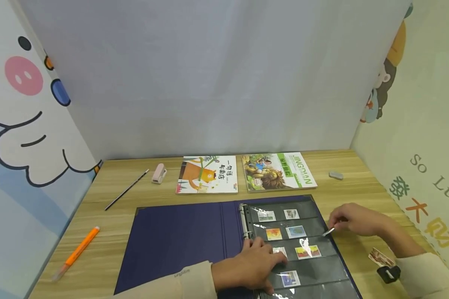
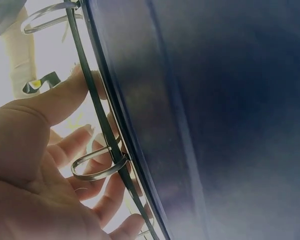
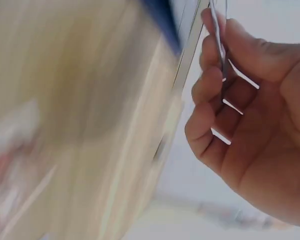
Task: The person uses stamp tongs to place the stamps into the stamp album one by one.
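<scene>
A dark blue ring-binder stamp album [image 1: 179, 232] lies unfolded, with a black pocket page [image 1: 316, 270] on its right side. Several stamps sit in the page's rows, among them a red-and-yellow stamp [image 1: 308, 251] and a blue stamp [image 1: 296, 231]. My left hand [image 1: 252, 261] rests on the page's left part beside the metal rings [image 2: 97, 167], fingers spread and partly over one stamp. At the album's right edge, my right hand [image 1: 353, 219] pinches metal tweezers [image 3: 217, 40] between thumb and fingers. Their tips [image 1: 328, 232] point left over the page edge.
A loose brown stamp [image 1: 381, 257] lies on the wooden table [image 1: 78, 207] near my right sleeve. Behind the album are two picture books [image 1: 207, 174], [image 1: 278, 171] and a grey eraser [image 1: 336, 175]. Leftward lie a pink stapler [image 1: 159, 173], a dark pencil [image 1: 127, 189] and an orange marker [image 1: 76, 252].
</scene>
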A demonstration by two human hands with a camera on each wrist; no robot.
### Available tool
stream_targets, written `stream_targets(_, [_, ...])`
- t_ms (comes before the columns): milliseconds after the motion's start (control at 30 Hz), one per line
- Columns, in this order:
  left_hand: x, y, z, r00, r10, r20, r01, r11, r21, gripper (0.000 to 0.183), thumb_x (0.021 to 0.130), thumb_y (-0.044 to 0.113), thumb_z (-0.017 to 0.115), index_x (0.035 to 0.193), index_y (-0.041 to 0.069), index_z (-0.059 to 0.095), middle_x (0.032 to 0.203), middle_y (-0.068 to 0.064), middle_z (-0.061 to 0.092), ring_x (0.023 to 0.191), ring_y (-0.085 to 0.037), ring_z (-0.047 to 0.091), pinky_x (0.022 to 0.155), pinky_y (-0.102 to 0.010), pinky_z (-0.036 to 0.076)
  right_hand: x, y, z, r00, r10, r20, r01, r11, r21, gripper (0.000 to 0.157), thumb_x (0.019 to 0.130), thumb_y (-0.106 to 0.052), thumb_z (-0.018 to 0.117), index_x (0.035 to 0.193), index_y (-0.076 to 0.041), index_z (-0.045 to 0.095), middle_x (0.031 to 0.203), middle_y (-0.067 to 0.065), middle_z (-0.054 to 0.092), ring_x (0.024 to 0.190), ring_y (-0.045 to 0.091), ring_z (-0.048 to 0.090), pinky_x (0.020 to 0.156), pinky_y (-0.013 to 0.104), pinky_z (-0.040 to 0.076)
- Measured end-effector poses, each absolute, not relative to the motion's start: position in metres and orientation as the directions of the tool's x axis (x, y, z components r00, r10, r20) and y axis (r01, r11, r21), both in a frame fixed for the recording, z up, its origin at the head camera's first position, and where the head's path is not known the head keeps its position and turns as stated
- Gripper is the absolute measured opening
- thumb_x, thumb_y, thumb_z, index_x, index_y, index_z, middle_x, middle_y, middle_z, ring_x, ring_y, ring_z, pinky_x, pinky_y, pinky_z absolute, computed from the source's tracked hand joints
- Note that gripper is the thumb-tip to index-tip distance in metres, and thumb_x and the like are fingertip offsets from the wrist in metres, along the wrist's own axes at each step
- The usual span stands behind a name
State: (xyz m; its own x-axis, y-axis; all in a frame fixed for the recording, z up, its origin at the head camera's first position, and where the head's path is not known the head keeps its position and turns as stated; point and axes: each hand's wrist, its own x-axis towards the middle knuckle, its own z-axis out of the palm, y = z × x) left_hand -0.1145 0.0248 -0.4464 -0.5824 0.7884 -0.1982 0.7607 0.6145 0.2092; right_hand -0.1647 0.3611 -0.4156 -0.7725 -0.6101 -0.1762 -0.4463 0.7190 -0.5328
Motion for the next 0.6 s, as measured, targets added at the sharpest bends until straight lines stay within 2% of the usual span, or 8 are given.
stream_targets(133, [-0.115, 0.025, -0.445, -0.575, 0.789, -0.216, 0.764, 0.612, 0.202, 0.072, 0.066, 0.056, 0.078, 0.130, 0.049, 0.046, 0.104, 0.013, 0.054, 0.096, -0.011, 0.037, 0.080, -0.036, 0.032, -0.157, 0.412, -0.420, -0.818, -0.522, -0.241, -0.338, 0.776, -0.533, 0.010, 0.091, -0.011, 0.060, 0.086, -0.015, 0.067, 0.079, -0.010, 0.063, 0.067, -0.007, 0.044, 0.058, 0.020, 0.038])
stream_targets(300, [-0.117, 0.024, -0.443, -0.572, 0.791, -0.218, 0.760, 0.611, 0.222, 0.071, 0.067, 0.055, 0.078, 0.130, 0.048, 0.047, 0.105, 0.013, 0.054, 0.097, -0.011, 0.037, 0.080, -0.037, 0.031, -0.139, 0.459, -0.417, -0.830, -0.462, -0.312, -0.233, 0.795, -0.559, 0.011, 0.094, -0.010, 0.056, 0.088, -0.008, 0.065, 0.078, -0.010, 0.060, 0.067, -0.006, 0.044, 0.057, 0.022, 0.037])
stream_targets(433, [-0.117, 0.025, -0.441, -0.580, 0.785, -0.218, 0.754, 0.618, 0.223, 0.071, 0.066, 0.054, 0.079, 0.130, 0.048, 0.047, 0.106, 0.012, 0.055, 0.100, -0.012, 0.039, 0.081, -0.037, 0.032, -0.126, 0.484, -0.415, -0.822, -0.418, -0.387, -0.133, 0.801, -0.584, 0.013, 0.094, -0.009, 0.053, 0.089, -0.002, 0.063, 0.076, -0.009, 0.057, 0.066, -0.004, 0.044, 0.056, 0.022, 0.036])
stream_targets(600, [-0.115, 0.026, -0.441, -0.583, 0.782, -0.220, 0.755, 0.622, 0.209, 0.071, 0.066, 0.055, 0.079, 0.129, 0.048, 0.048, 0.105, 0.012, 0.055, 0.100, -0.012, 0.039, 0.079, -0.036, 0.032, -0.112, 0.500, -0.421, -0.812, -0.384, -0.441, -0.078, 0.819, -0.569, 0.013, 0.093, -0.012, 0.055, 0.090, -0.003, 0.064, 0.080, -0.010, 0.060, 0.070, -0.004, 0.046, 0.061, 0.021, 0.036])
